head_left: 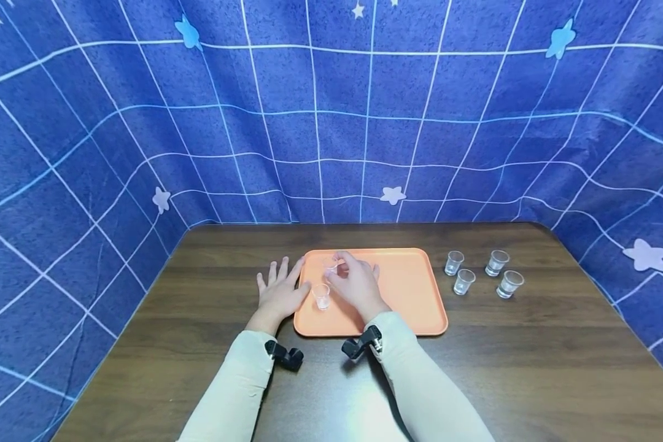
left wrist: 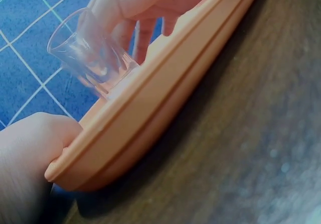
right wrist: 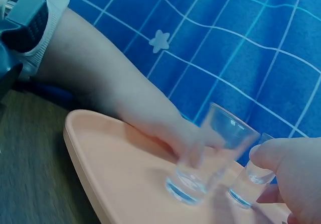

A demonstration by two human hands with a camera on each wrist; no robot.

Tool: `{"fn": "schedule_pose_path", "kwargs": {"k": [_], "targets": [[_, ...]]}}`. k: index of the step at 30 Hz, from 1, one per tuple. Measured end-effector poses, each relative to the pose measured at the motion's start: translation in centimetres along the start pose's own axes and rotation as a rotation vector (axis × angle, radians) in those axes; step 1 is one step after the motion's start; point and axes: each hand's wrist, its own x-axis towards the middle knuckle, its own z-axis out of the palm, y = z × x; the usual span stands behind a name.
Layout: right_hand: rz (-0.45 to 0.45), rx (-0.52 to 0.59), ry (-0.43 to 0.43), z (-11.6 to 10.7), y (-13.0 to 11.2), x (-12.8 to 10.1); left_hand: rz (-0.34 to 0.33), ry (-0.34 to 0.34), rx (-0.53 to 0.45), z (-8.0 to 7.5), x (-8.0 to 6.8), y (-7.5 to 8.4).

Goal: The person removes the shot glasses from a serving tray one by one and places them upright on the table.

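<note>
An orange tray (head_left: 409, 294) lies on a dark wooden table (head_left: 530, 368). My right hand (head_left: 353, 283) hovers over the tray's left part and pinches a small clear cup (head_left: 331, 265) at the far left of the tray; the right wrist view shows this cup (right wrist: 248, 181) under my fingertips (right wrist: 281, 156). A second clear cup (head_left: 321, 296) stands upright on the tray near its left rim (left wrist: 150, 118), and it also shows in both wrist views (left wrist: 93, 58) (right wrist: 208, 156). My left hand (head_left: 279, 293) lies flat on the table, fingers straight, touching the tray's left edge.
Several more small clear cups (head_left: 464, 281) stand upright on the table right of the tray. A blue grid-patterned cloth (head_left: 331, 123) hangs behind and to both sides of the table. The table's near part in front of the tray is bare wood.
</note>
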Motion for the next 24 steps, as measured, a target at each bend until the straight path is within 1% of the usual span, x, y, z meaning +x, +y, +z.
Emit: {"fn": "schedule_pose_path", "kwargs": {"k": [7, 10, 17, 24], "targets": [[0.004, 0.012, 0.008, -1.5, 1.3, -0.7, 0.000, -0.007, -0.010, 0.0, -0.1, -0.3], [0.001, 0.000, 0.017, -2.2, 1.9, -1.0, 0.002, -0.011, -0.016, 0.0, -0.1, -0.3], [-0.075, -0.080, 0.081, -3.8, 3.3, -1.7, 0.013, -0.005, -0.014, -0.2, -0.1, -0.1], [-0.083, -0.113, 0.103, -6.3, 4.5, -2.7, 0.017, -0.009, -0.022, -0.1, 0.0, -0.1]]}}
